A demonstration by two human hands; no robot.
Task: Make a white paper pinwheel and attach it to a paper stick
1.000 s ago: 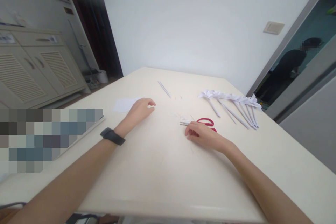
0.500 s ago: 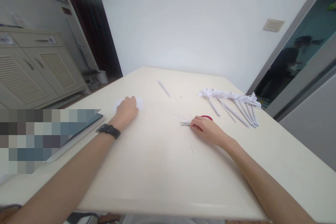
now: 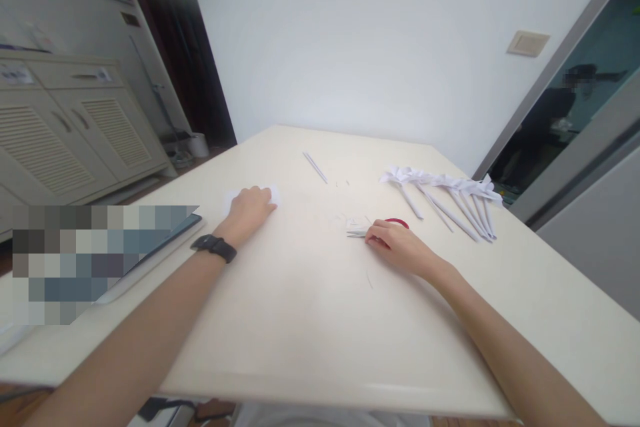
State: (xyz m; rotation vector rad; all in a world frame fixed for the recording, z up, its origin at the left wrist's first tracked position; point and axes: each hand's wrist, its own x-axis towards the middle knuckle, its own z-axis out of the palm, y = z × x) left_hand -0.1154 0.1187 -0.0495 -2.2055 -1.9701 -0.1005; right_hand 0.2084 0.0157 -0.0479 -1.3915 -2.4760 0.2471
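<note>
Small white paper sheet (image 3: 273, 195) flat under left hand (image 3: 249, 210), fingers spread on it; red-handled scissors (image 3: 387, 227) rightward, under right hand (image 3: 397, 248), fingers curled over handles.

- The table (image 3: 310, 320) has a smooth cream top with a soft sheen, brightest along its near edge.
- The sheet (image 3: 273, 195) under the left hand (image 3: 247, 210) is thin, matt white paper.
- The scissors (image 3: 395, 223) beneath the right hand (image 3: 400, 247) have glossy red plastic handles.
- The folded pinwheels (image 3: 445, 197) are matt white paper with rolled paper stems.
- The wristband (image 3: 216, 247) looks matt black.
</note>
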